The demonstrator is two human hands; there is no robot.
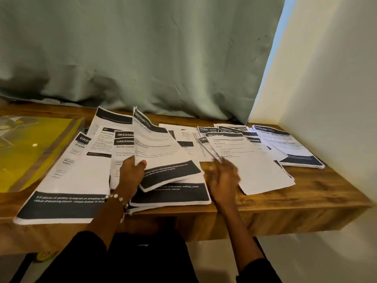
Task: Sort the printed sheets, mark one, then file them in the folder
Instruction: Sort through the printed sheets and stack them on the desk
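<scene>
Sorting step, mid-way by the look of it: printed sheets in several overlapping piles across the wooden desk (306, 193), centre to right of frame. Left hand (131, 172) pinches a thin bundle of sheets (161, 152) at its lower left edge, thumb on top, bundle tilted up off the pile below. Its long axis runs from lower right to upper left of frame, dark header band pointing away toward the curtain (142, 48). Right hand (222, 177) blurred, hovering over the right-centre pile (255, 166); can't tell if it grips anything. Yellow folder (30, 148) lies flat at left of frame, untouched. Next move likely: drop the bundle on its matching pile, edges squared. No pen seen.
</scene>
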